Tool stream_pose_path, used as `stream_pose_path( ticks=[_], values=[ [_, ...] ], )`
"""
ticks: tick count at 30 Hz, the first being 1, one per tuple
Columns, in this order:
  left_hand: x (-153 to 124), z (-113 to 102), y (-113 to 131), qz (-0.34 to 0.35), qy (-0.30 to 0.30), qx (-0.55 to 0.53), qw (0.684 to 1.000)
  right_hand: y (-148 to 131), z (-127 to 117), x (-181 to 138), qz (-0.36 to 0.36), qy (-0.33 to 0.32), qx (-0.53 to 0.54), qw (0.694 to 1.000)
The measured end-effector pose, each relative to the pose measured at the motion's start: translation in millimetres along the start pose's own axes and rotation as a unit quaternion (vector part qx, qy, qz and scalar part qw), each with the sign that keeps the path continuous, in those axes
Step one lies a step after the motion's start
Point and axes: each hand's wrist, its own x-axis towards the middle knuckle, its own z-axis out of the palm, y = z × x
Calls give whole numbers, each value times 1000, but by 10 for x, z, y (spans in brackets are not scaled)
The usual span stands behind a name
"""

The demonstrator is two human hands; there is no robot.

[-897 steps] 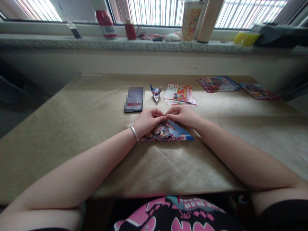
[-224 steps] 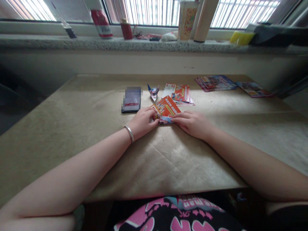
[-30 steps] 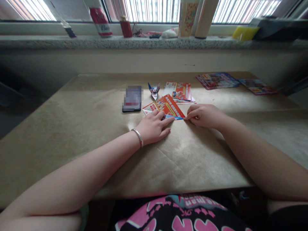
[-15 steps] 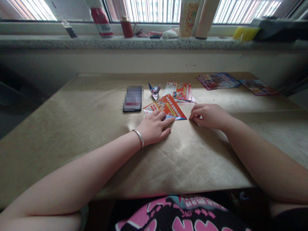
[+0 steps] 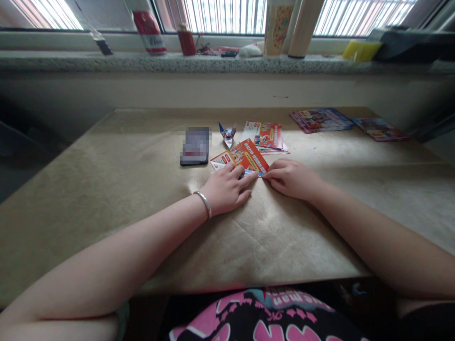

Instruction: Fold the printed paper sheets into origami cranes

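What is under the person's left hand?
The left hand lies over the near part of the orange printed paper; a blue-and-white strip shows beside it. The paper directly beneath the fingers is covered, as is the tabletop under the palm.

Two hands [image 5: 225, 189], one bracelet [image 5: 205, 202], one folded sheet [image 5: 250, 155]. Toward far edge of tabletop [image 5: 106, 189]: one phone [image 5: 196, 146], one paper crane [image 5: 228, 136], three paper piles [image 5: 322, 120], two by far-right corner.
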Motion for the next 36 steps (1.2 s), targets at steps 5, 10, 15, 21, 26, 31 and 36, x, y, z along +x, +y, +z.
stream_pose_path(
  ticks=[5,10,15,21,26,31,36],
  values=[
    [2,-6,4,-4,1,2,1000,-89,-45,41,3,-17,-20,1000],
    [-1,-18,4,-23,-2,-6,1000,-136,-51,75,23,-16,-31,999],
    [6,-23,-7,-28,-4,-16,999,-140,-44,57,32,-13,-66,997],
    [6,-16,6,-30,8,-28,999,-164,-62,97,43,-19,-75,996],
    [-4,-29,8,-36,14,-46,998,-135,-29,139,28,-11,-57,998],
    [-27,-92,-31,-29,21,-61,997,-115,-2,125,30,-2,-42,999],
    [-73,-190,-106,-28,12,-29,999,-109,-2,113,44,7,-42,998]
  ],
)
